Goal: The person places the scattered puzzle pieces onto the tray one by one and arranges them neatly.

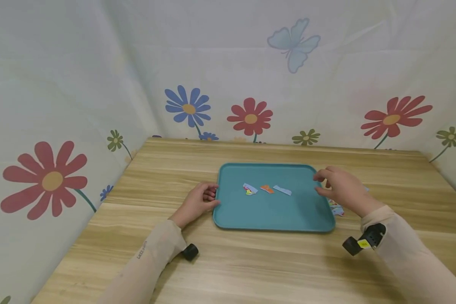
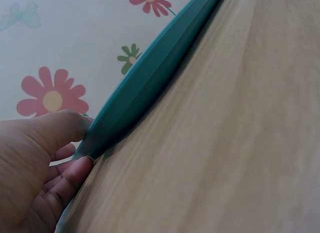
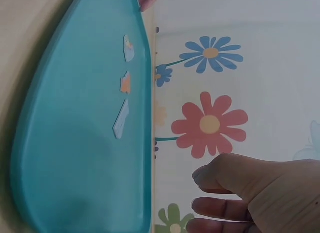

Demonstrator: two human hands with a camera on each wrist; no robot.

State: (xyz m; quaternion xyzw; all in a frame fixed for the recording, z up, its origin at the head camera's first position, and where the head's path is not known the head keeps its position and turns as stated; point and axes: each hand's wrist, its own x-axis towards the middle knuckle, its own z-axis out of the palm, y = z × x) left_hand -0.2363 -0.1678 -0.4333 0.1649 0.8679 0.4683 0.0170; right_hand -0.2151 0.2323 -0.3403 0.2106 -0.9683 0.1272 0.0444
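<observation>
A teal rectangular tray lies on the wooden table. In a row on it are three torn paper scraps: a light blue one with yellow and red print, an orange one and a plain pale blue strip. My left hand grips the tray's left edge, thumb and curled fingers at the rim in the left wrist view. Above the tray's right edge hovers my right hand, fingers slightly bent and apart, holding nothing. More printed paper scraps lie right of the tray, partly hidden under that hand.
The wooden table reaches back to a pale curtain printed with flowers and a butterfly. A black wrist camera sits at the left sleeve, and another black device with a strap at the right one.
</observation>
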